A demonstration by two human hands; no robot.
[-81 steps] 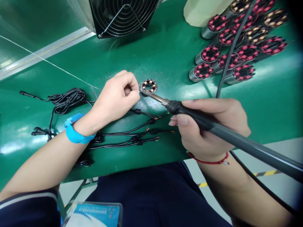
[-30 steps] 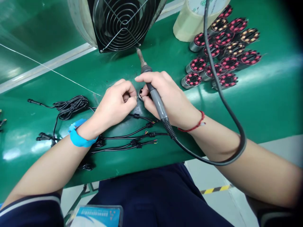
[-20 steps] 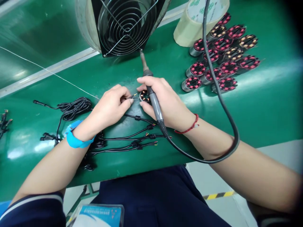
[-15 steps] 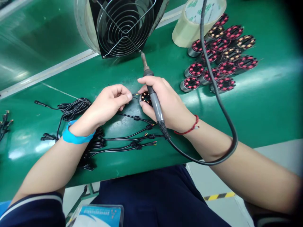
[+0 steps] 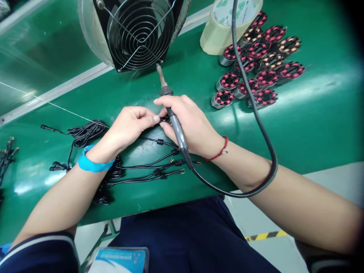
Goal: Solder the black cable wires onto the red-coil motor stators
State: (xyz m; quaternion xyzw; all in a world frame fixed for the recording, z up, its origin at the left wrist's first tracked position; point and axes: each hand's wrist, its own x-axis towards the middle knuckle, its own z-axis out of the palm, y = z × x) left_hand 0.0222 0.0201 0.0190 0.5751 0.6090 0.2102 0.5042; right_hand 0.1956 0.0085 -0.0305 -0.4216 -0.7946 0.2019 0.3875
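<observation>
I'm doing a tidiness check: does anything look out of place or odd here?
Mildly odd: the cord of the soldering iron in the right hand loops over the forearm, where it might snag. No spill or obvious damage shows.

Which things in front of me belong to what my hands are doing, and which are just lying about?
Likely part of it:
soldering iron, in the right hand
small dark piece, mostly hidden, at the left hand's fingertips
black cables and wound cores, probably

Apparently just there:
tape roll, beside the wound cores
fan, touched by neither hand
</observation>
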